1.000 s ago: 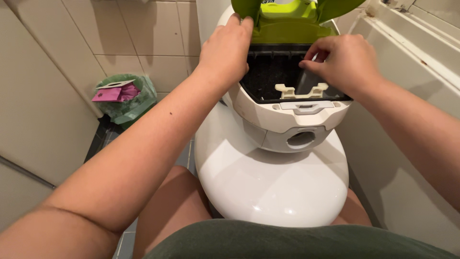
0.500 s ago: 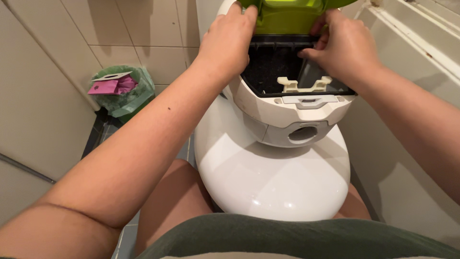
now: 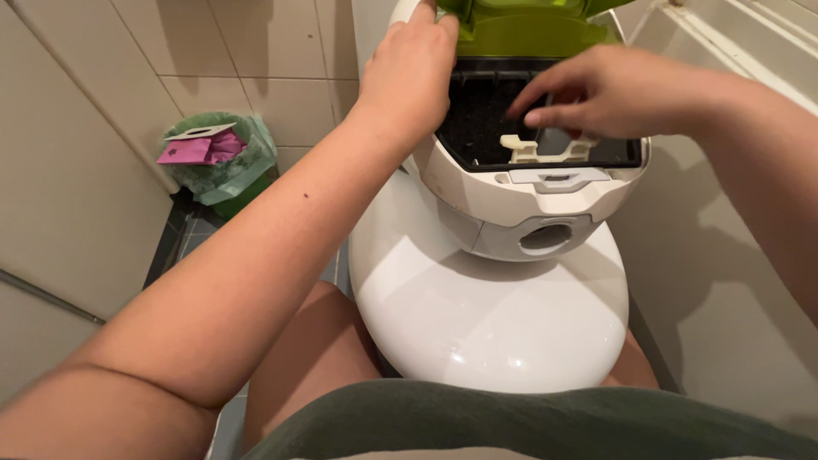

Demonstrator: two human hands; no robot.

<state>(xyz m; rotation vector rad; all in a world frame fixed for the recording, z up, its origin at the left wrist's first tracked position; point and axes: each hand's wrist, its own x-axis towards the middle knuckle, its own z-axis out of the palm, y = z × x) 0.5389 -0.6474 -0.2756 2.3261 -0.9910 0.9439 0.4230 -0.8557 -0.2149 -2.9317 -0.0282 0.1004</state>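
White vacuum body (image 3: 528, 200) rests on the toilet lid (image 3: 486, 315); our left hand (image 3: 409, 72) clamps its rim, our right hand (image 3: 596, 89) hovers, fingers loosely apart. Pink package (image 3: 200, 149) lies in the bin (image 3: 223, 166).

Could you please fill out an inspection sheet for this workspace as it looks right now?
Surface: closed white toilet lid, with a white appliance resting on it.
Job's things: appliance's green lid raised; dark open compartment with a cream plastic clip at its front.
Clutter: green-lined bin on the floor holding pink packaging.
Hands: left hand grips the appliance's back rim; right hand reaches into the compartment, fingers curled; whether it holds anything is unclear.
Cables: nothing seen.
Surroundings: beige tiled walls, dark floor tiles.
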